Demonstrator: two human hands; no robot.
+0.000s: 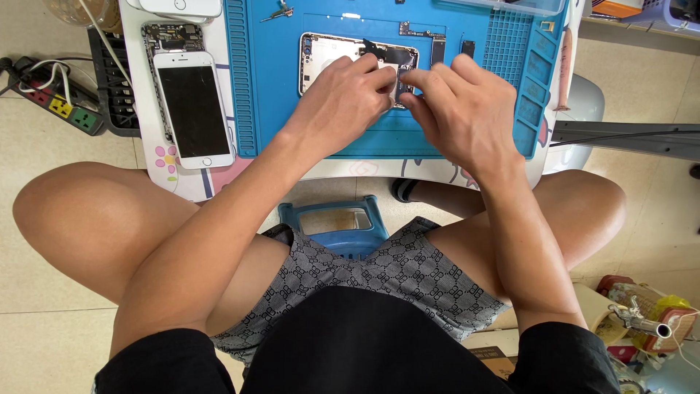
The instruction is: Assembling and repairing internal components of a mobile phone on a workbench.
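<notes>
Blue mat (277, 109) on white table (343, 169)

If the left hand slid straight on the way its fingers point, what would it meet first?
Probably the right hand's fingers: the left hand points right across the opened phone, and the fingertips nearly touch already.

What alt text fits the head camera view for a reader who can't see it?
Left hand and right hand meet over an opened phone body on a blue work mat; a white phone lies left of the mat.
</notes>
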